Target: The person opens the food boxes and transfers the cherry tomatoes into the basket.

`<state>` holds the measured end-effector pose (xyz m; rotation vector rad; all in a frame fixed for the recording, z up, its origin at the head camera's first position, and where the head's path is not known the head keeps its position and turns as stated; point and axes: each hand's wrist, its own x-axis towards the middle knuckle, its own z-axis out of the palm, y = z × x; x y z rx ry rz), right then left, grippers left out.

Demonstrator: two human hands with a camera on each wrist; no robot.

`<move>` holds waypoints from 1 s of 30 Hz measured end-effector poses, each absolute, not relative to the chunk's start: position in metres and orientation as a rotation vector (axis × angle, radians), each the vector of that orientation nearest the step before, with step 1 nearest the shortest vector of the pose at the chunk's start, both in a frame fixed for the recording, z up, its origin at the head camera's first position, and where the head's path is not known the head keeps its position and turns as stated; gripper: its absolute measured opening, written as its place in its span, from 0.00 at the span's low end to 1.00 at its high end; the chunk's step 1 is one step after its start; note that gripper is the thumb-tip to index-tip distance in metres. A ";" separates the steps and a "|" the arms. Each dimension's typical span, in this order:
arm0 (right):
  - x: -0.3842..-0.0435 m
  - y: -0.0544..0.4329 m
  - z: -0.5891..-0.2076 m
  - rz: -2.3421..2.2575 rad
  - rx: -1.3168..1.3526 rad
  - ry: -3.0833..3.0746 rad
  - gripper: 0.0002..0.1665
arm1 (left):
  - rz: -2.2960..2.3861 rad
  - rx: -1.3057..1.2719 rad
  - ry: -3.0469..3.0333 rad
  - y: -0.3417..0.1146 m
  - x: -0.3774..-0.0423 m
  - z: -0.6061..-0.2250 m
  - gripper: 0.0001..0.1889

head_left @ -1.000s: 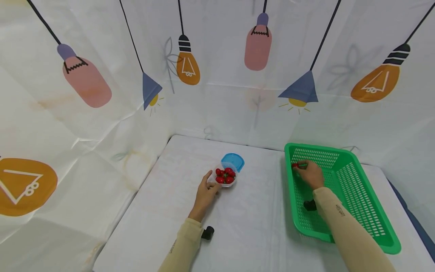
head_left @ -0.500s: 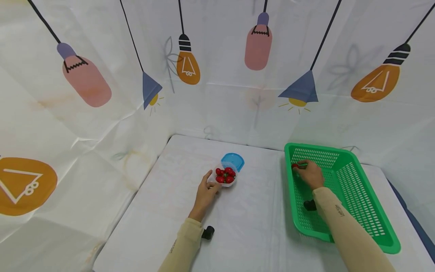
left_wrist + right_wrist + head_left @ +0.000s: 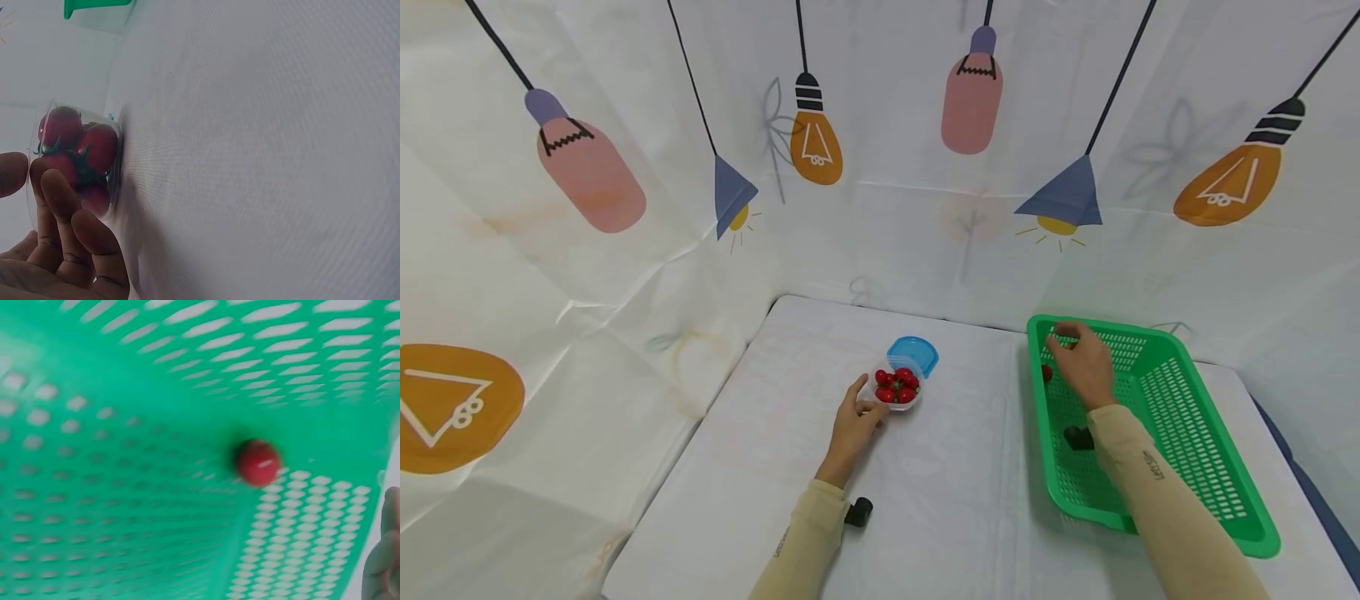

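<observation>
- Worktop (image 3: 955, 500) is under the whole lot, with a wall sheet (image 3: 880, 242) behind it and another stretch along the left.
- Tub (image 3: 905, 407) sits on the worktop left of the basket (image 3: 1090, 517), well apart from it.
- Bunch of tomatoes (image 3: 906, 395) piled in the tub.
- Lid (image 3: 913, 348) is right behind the tub, near edge tucked up to the tub's back.
- One loose tomato (image 3: 259, 464) in the basket, by its left wall near the far corner.
- Left hand (image 3: 852, 423) is at the tub's near-left side.
- Right hand (image 3: 1086, 367) is over the basket's far-left part.
</observation>
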<state>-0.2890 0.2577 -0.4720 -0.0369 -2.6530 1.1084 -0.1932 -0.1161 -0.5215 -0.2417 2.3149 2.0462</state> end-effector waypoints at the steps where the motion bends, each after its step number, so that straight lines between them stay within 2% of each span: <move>1: -0.289 0.254 -0.468 1.107 -0.025 -2.633 0.26 | 2.047 -0.225 2.323 -0.116 -0.190 -0.515 0.36; 5: -0.289 0.236 -0.451 1.100 0.062 -2.573 0.24 | 2.058 -0.199 2.326 -0.115 -0.180 -0.494 0.35; 10: -0.285 0.215 -0.432 1.113 0.217 -2.546 0.25 | 2.068 -0.223 2.302 -0.114 -0.178 -0.490 0.35; 22: -0.278 0.172 -0.405 1.146 0.369 -2.598 0.24 | 2.026 -0.296 2.355 -0.112 -0.191 -0.515 0.33; 30: -0.272 0.137 -0.405 1.124 0.474 -2.667 0.25 | 2.032 -0.279 2.315 -0.116 -0.197 -0.529 0.34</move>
